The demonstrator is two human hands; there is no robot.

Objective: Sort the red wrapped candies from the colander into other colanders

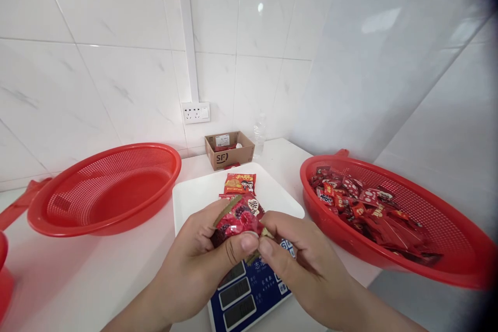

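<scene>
Both my hands meet over the front of a white scale (194, 197). My left hand (198, 264) is closed on a red snack packet (237, 218) printed with berries, its thumb pressed on the packet's front. My right hand (299, 259) pinches the same packet at its right end. Just behind it, an orange-red packet (240, 183) lies on the scale's white tray. The scale's blue panel (249, 295) with dark displays shows below my hands.
An empty red perforated basket (105, 192) stands at the left. At the right, a second red basket (447, 249) holds several red packets. A small cardboard box (229, 150) and a clear bottle (259, 132) sit at the tiled wall, under a socket (196, 112).
</scene>
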